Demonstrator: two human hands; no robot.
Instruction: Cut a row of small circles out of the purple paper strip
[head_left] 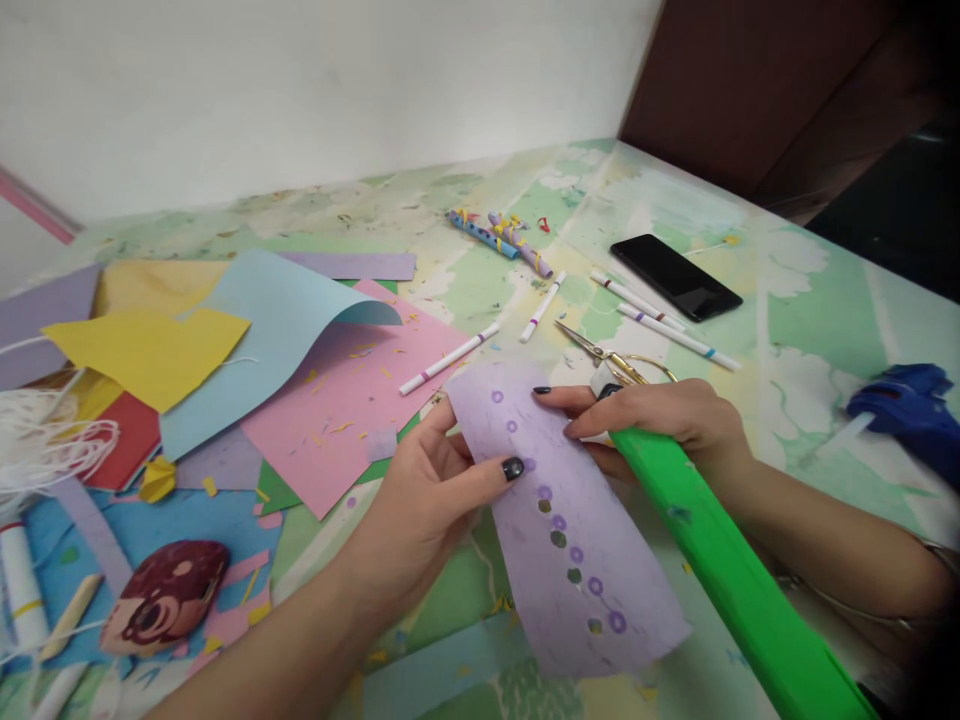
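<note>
A light purple paper strip with small purple rings and several punched holes is held up over the table. My left hand pinches its left edge, the thumb lying on the front. At the upper right edge, my right hand touches the strip with its fingers and also holds a tool with a long green handle. The tool's head is mostly hidden behind the fingers. Gold-handled scissors lie just beyond my right hand.
Coloured paper sheets cover the left, near white string and a dark red bear-faced object. Several white markers, two decorated paper rolls and a black phone lie behind. A blue object is at right.
</note>
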